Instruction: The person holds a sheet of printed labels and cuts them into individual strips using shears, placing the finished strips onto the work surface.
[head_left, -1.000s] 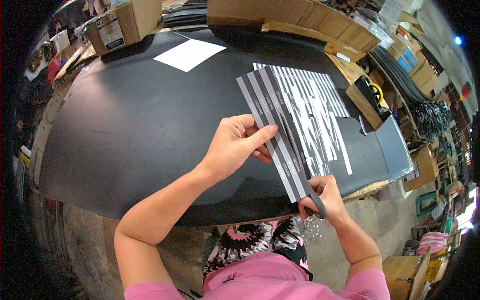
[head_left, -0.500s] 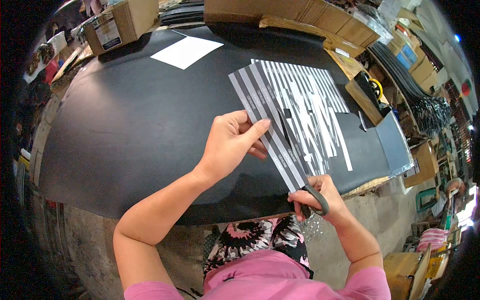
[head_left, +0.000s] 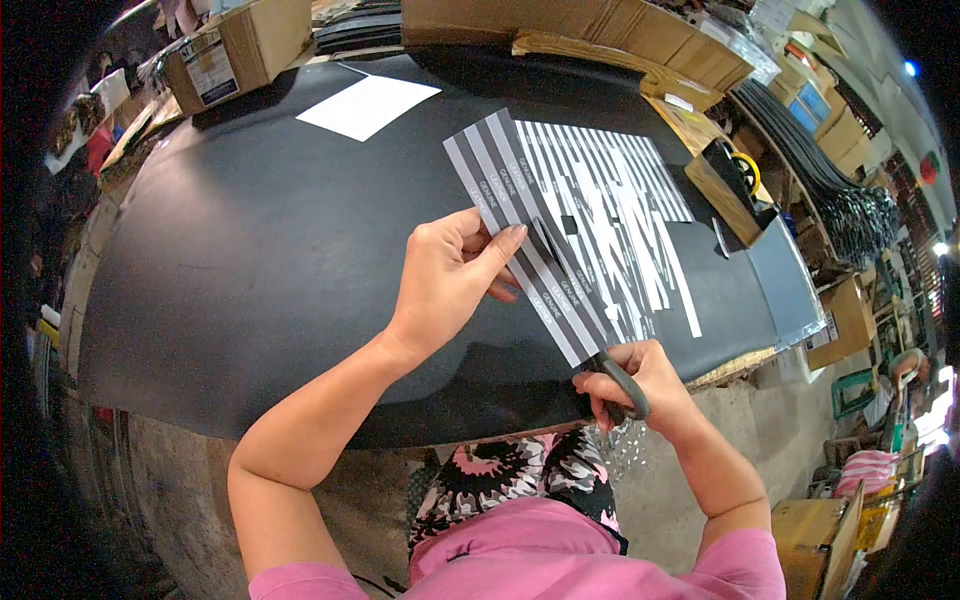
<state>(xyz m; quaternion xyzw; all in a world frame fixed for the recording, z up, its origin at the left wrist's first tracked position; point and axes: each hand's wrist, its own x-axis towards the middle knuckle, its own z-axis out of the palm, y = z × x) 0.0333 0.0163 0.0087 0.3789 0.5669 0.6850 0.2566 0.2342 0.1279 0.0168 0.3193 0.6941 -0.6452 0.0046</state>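
Observation:
My left hand (head_left: 452, 268) pinches a grey-and-black striped sheet (head_left: 500, 165) between thumb and fingers, near its middle. Small lettering on the sheet reads "GENUINE LEATHER". Gripped by their dark handle, scissors (head_left: 627, 388) are in my right hand (head_left: 648, 378), at the sheet's lower end. Their blades run up along the sheet's right side, where a narrow strip parts from the rest. Just beyond, a pile of white cut strips (head_left: 640, 240) lies loose over another striped sheet (head_left: 590, 145) on the black table surface (head_left: 250, 260).
A white sheet (head_left: 368, 107) lies toward the table's back. Cardboard boxes (head_left: 243, 50) stand along the far edge. At the right are an open box with a yellow tape roll (head_left: 745, 172) and a stack of dark sheets (head_left: 820, 170). Small scraps litter the floor.
Both hands have shifted slightly up and left with the sheet and scissors. The scissor blades sit a little farther left, and the handle loops look closer together.

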